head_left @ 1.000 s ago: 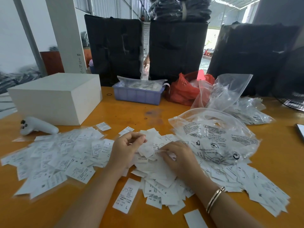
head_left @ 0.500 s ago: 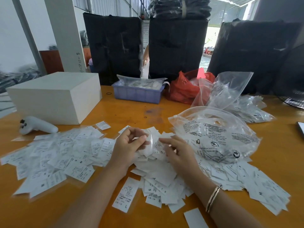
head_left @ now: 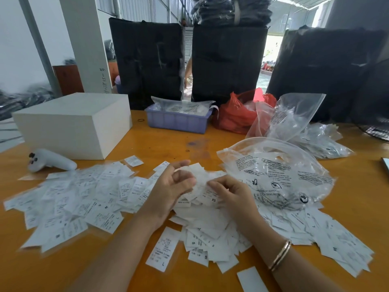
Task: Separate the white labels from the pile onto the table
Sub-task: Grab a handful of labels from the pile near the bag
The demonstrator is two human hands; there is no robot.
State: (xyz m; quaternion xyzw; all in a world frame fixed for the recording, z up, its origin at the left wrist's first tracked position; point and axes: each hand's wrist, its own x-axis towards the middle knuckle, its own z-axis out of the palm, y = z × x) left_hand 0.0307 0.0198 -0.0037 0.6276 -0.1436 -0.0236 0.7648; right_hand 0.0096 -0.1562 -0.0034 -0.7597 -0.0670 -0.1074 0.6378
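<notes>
A pile of white labels [head_left: 208,226] lies on the orange table [head_left: 160,144] in front of me and reaches to the right under a clear plastic bag [head_left: 277,173]. A second spread of labels in thin clear sleeves [head_left: 69,199] covers the table to the left. My left hand [head_left: 170,188] and my right hand [head_left: 231,197] are raised just above the pile's top. Between their fingertips they pinch a small bunch of white labels [head_left: 200,178]. A single label marked L [head_left: 163,249] rests by my left forearm.
A white box [head_left: 73,123] and a white controller [head_left: 50,161] sit at the left. A purple tray [head_left: 179,121], a red bag [head_left: 237,114] and more clear bags [head_left: 294,116] stand behind. Black bundles [head_left: 227,60] line the far edge.
Both hands have lifted off the pile with a few labels and come closer together. The left fingers have opened slightly around the labels.
</notes>
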